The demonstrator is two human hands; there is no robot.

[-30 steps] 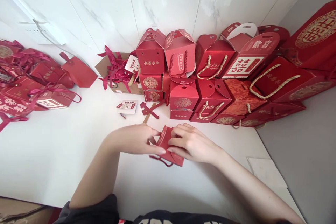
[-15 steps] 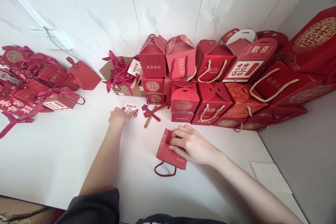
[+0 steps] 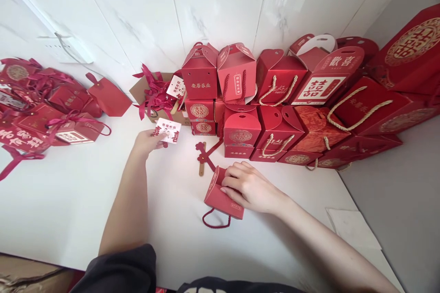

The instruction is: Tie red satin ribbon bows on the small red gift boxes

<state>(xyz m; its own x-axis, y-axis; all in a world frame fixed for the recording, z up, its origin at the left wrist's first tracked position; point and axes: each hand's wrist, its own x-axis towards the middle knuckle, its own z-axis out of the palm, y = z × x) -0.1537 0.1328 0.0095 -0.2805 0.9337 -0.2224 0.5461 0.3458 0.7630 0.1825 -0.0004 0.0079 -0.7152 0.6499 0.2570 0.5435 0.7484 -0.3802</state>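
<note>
Between the thumb and fingers of my left hand point(image 3: 147, 143) is a small white printed card point(image 3: 168, 130) with red lettering and a red pattern, lifted off the tabletop. My right hand point(image 3: 245, 187) grips the top side of a small red gift box point(image 3: 220, 199) that lies tilted on the table, its open end towards the upper left. The box's dark red cord handle point(image 3: 216, 225) loops out on the near side. Just beyond it lie crossed red and tan strips point(image 3: 203, 158) with flower-shaped ends.
Stacked red gift boxes point(image 3: 240, 132) line the wall on the right. A cardboard box point(image 3: 137, 96) of dark red ribbons point(image 3: 156, 94) stands behind my left hand. More red boxes with ribbons point(image 3: 82, 126) are heaped at the left. A white sheet point(image 3: 352, 226) lies at the right edge.
My left hand has picked the card up and moved it slightly back and left. The crossed strips have shifted right and turned. My right hand has stayed on the box.
</note>
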